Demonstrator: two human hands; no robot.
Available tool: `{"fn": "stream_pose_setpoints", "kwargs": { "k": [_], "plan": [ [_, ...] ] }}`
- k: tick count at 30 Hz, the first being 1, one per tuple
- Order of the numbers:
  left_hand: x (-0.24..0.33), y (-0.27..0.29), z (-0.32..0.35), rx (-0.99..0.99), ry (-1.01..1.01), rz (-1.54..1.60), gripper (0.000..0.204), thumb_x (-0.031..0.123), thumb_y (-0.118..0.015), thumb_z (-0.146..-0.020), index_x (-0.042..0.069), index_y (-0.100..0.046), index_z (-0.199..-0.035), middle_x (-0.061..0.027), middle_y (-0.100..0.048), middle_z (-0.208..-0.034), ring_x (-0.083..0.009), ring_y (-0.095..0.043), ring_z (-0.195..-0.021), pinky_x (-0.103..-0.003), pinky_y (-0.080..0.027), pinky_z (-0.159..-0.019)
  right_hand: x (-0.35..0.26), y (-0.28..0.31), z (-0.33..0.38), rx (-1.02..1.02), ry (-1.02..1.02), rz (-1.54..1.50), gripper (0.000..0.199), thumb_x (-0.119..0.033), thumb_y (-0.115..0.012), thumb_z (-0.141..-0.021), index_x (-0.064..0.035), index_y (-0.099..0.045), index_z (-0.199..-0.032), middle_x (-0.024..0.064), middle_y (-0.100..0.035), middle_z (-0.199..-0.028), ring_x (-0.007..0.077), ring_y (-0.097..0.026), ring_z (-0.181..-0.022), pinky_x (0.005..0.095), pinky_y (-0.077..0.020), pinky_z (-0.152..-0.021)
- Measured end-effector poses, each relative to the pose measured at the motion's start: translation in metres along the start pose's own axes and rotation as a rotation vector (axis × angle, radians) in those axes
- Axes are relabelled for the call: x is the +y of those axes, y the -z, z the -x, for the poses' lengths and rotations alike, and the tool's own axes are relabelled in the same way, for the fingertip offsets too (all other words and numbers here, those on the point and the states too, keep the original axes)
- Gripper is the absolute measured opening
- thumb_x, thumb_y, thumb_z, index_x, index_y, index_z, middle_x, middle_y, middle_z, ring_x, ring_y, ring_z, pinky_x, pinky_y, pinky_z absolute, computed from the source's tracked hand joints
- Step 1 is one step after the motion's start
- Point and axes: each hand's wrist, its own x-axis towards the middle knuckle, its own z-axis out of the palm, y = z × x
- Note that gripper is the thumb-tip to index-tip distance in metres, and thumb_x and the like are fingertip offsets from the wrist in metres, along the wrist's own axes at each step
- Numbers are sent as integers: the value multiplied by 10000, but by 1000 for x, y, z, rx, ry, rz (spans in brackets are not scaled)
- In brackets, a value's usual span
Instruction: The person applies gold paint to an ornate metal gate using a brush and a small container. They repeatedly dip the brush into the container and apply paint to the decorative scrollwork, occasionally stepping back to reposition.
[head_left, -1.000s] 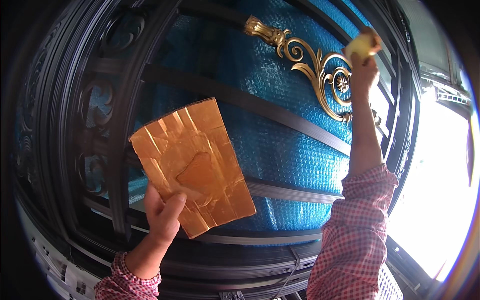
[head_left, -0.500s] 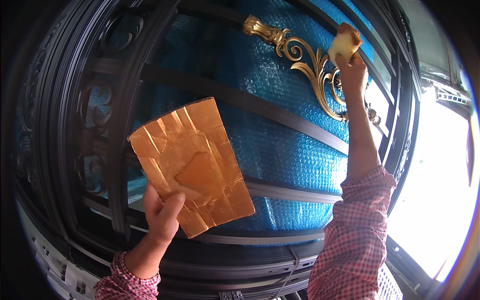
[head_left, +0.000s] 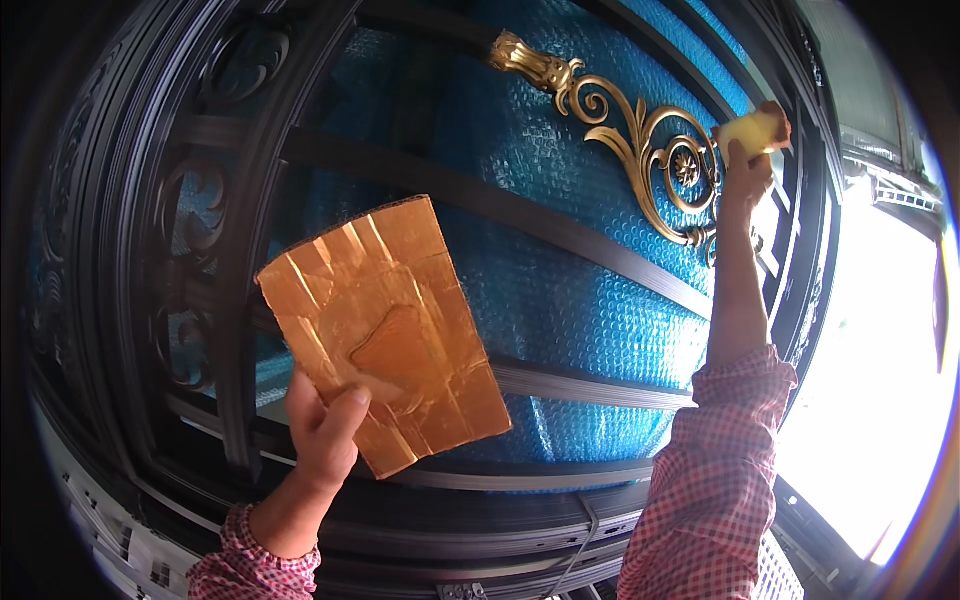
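Note:
My left hand [head_left: 325,425] grips the lower left edge of a flat piece of cardboard [head_left: 455,340], its thumb on top. Gold paint coats the cardboard, with a thicker wet-looking puddle in the middle. At the upper right, my right hand [head_left: 748,178] is closed around a pale yellow sponge [head_left: 752,132] whose far end is stained brownish gold. The sponge is beside the right part of a gold scroll ornament [head_left: 640,150], which has curls and a small flower in a ring. Whether the sponge touches the ornament, I cannot tell.
Dark metal bars [head_left: 590,245] cross in front of blue bubble wrap [head_left: 560,320]. Black scrollwork panels [head_left: 190,230] stand at the left. Stacked dark metal profiles [head_left: 430,530] run along the bottom, and bright light comes from an opening at the right.
My right hand has moved right and slightly down with the sponge, uncovering the ornament's ring and flower. My left hand and the cardboard have stayed almost still.

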Motion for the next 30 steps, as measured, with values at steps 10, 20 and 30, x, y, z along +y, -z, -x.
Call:
{"fn": "stream_pose_setpoints", "kwargs": {
  "k": [10,20,30],
  "plan": [
    [-1,-3,0,17,6,-16,477,42,-468,-758,-51,-338,-1208,-104,-474,-1123,-141,-460,-1003,-303,-368,-883,8,17,9,-11,31,13,328,-207,-582,-687,35,-568,-908,157,-622,-823,230,-595,-738,333,-454,-686],
    [0,-8,-1,14,3,-25,494,61,-465,-762,-49,-323,-1221,-112,-464,-1132,-148,-452,-1010,-306,-363,-885,27,43,21,-186,107,238,353,-307,-570,-732,4,-557,-897,141,-603,-755,242,-575,-718,353,-436,-668],
    [2,-5,-1,-4,5,-35,518,68,-466,-758,-50,-306,-1236,-117,-451,-1151,-160,-449,-1030,-308,-359,-893,14,49,27,-348,32,339,293,-222,-581,-736,0,-567,-928,141,-617,-819,240,-585,-756,362,-433,-722]
  ]
}}
